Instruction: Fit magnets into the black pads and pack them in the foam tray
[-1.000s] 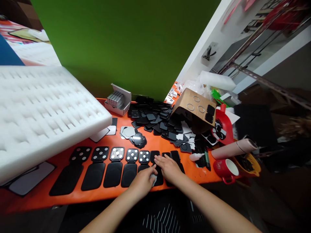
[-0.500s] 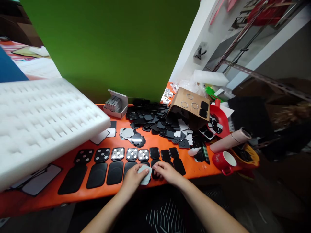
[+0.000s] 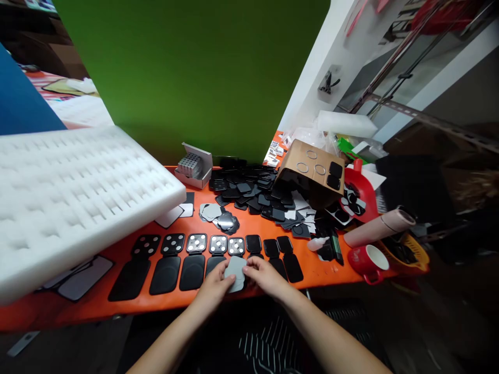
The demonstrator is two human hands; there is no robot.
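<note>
A small stack of thin light-grey plates with rounded corners is in my left hand, thumb over the near side. My right hand has its thumb and fingers closed at the right edge of these plates. Under and beside the hands runs a row of unfolded black hinged pads. The small upper squares on the left, such as this dotted one, carry round light dots. Those on the right, like this plain black one, show none. My hands partly hide the middle pads.
White foam slab overhangs the left of the orange table. Behind the row lie loose grey plates, a heap of black parts and an open white box. A cardboard box, small bottle and red mug stand right.
My right hand has come in to the edge of the grey plates, where it was slightly apart before. The plates are now held more upright. The whole view has shifted a little.
</note>
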